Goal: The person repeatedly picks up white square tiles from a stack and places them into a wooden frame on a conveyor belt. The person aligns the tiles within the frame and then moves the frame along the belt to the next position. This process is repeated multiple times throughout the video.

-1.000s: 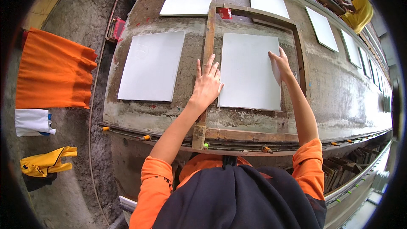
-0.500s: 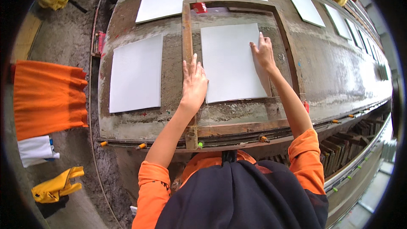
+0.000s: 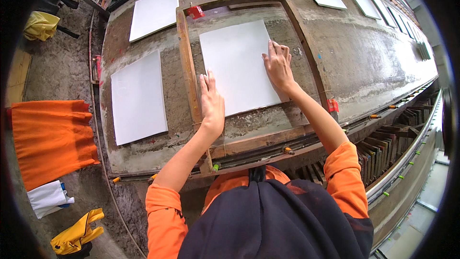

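Observation:
A white rectangular panel (image 3: 235,62) lies flat inside a wooden frame (image 3: 189,67) on the long worktable. My left hand (image 3: 212,105) is at the panel's lower left edge, fingers stretched upward, close to the frame's left bar. At the panel's right edge rests my right hand (image 3: 280,69), its index finger extended along the side and the others slightly bent. Both hands are open and grip nothing. Red clips (image 3: 195,12) sit on the frame at its upper left and lower right corners.
Another white panel (image 3: 139,98) lies left of the frame, with several more along the table's far side. Orange-tipped pegs (image 3: 288,150) line the near rail. Orange cloth (image 3: 52,139) and a yellow garment (image 3: 77,231) are at the left. Slats (image 3: 378,156) stand below the table.
My left hand has shifted down along the panel's left edge. My right hand's fingers have drawn closer together at the right edge. The whole view has turned slightly.

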`<act>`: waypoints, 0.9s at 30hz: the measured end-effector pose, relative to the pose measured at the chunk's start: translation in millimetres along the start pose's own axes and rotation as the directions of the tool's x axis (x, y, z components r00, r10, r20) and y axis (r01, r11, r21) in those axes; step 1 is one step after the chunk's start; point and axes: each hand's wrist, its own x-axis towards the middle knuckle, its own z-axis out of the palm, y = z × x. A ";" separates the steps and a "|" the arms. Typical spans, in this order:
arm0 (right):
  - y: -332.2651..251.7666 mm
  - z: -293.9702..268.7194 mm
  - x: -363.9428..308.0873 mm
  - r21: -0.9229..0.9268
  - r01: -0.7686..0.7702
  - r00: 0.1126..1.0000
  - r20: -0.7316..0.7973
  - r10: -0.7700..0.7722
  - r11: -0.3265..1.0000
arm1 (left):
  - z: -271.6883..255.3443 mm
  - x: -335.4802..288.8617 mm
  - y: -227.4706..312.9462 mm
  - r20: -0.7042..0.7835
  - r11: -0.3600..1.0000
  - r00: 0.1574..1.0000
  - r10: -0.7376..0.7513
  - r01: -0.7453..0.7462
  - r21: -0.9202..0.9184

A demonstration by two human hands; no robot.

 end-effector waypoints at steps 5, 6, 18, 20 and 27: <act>-9.1 -9.6 1.8 -0.075 0.066 0.994 -0.079 -0.072 0.995 | -8.4 -3.8 3.1 -0.026 0.998 0.998 -0.057 0.057 -0.022; -10.6 -9.9 1.9 -0.090 0.105 0.991 -0.078 -0.112 0.990 | -3.7 -2.7 8.0 -0.100 0.995 0.990 -0.097 0.094 -0.040; -32.7 -30.5 -52.3 0.093 0.414 0.853 0.308 -0.422 0.905 | 11.7 16.8 22.9 -0.162 0.773 0.968 -0.192 0.048 -0.632; -34.8 -34.5 -50.0 0.115 0.396 0.837 0.362 -0.410 0.911 | 19.8 19.8 25.0 -0.256 0.603 0.925 -0.280 -0.038 -0.797; -30.3 10.5 30.8 0.143 0.437 0.841 0.285 -0.459 0.888 | 10.2 108.7 19.3 -0.218 0.535 0.892 -0.395 0.030 -0.844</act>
